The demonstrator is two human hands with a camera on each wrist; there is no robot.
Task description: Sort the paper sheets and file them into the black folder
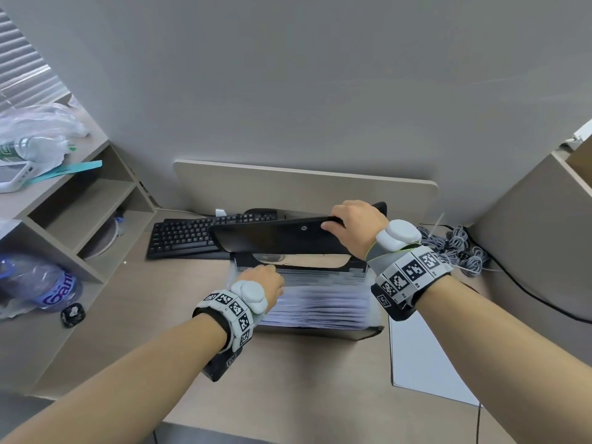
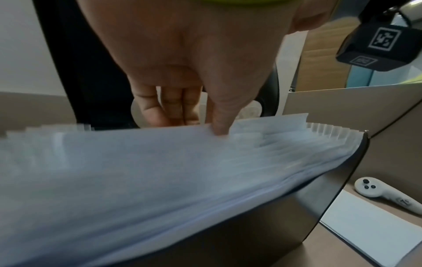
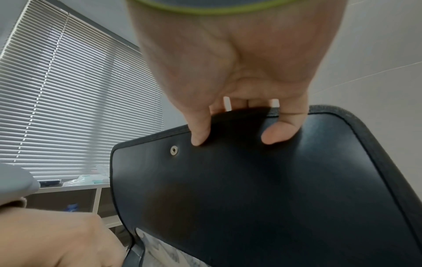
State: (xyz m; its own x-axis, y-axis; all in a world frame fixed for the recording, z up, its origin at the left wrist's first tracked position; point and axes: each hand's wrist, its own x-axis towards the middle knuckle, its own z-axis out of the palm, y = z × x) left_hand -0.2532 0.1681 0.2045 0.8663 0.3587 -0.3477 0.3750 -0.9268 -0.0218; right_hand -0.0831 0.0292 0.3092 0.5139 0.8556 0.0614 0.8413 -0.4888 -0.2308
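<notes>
A black accordion folder [image 1: 320, 331] stands open on the desk, packed with white paper sheets [image 1: 320, 302] and tabbed dividers. My right hand [image 1: 349, 225] grips the top edge of the raised folder flap [image 1: 272, 238], thumb on the inner face [image 3: 251, 198] near a metal snap. My left hand [image 1: 266, 280] reaches into the left part of the folder. In the left wrist view my left hand [image 2: 196, 124] pinches the top edge of one sheet [image 2: 137, 171], thumb in front and fingers behind. A loose white sheet [image 1: 423, 357] lies flat to the right of the folder.
A black keyboard [image 1: 192, 235] lies behind the folder. An open shelf unit [image 1: 80, 219] and a water bottle [image 1: 38, 283] are at the left. Coiled cables [image 1: 455, 245] and a cabinet [image 1: 528, 235] are at the right. A white controller [image 2: 374, 189] rests by the loose sheet.
</notes>
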